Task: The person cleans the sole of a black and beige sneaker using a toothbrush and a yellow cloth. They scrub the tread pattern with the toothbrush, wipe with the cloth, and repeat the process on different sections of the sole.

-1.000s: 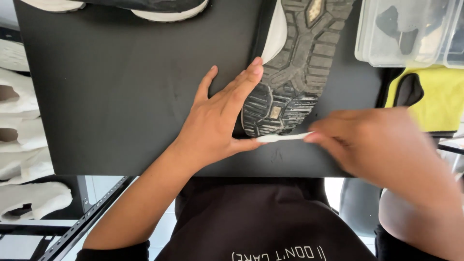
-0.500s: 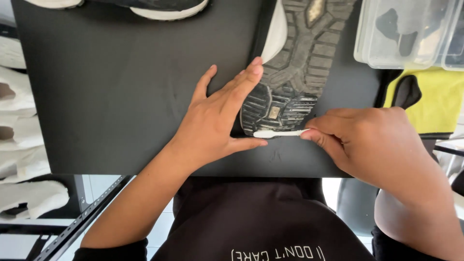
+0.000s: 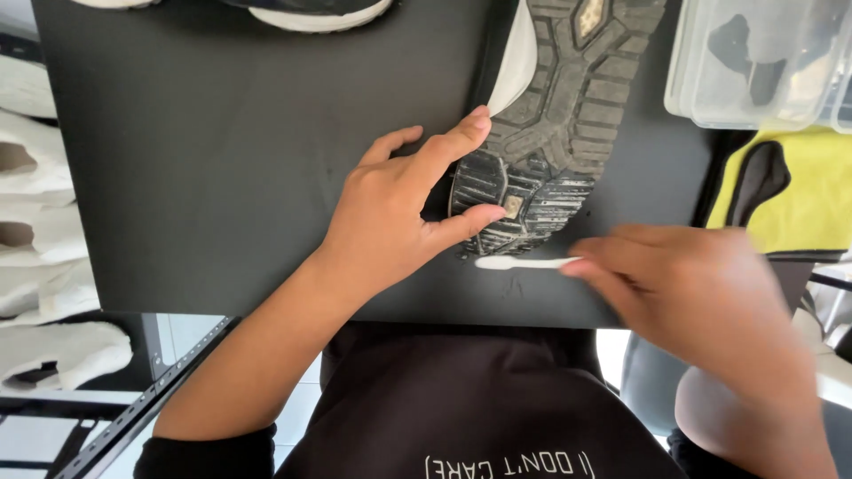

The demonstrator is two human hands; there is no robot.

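A shoe [image 3: 555,124] lies sole-up on the black tabletop [image 3: 231,168], its grey treaded sole facing me and a white upper edge showing on its left side. My left hand [image 3: 399,208] grips the shoe's near end, fingers along the left edge and thumb pressed on the sole. My right hand [image 3: 692,293], blurred by motion, pinches a small white brush [image 3: 519,263]. The brush lies just below the sole's tip, its head pointing left, slightly apart from the rubber.
Another dark shoe with a white sole [image 3: 311,11] sits at the table's far edge. A clear plastic container [image 3: 754,62] stands at the upper right above a yellow cloth [image 3: 816,191]. White shoes [image 3: 40,222] are stacked at the left, off the table.
My left thumb moved from under the sole's tip up onto the sole and the fingers curled tighter. The brush dropped from the sole's tip to just below it.
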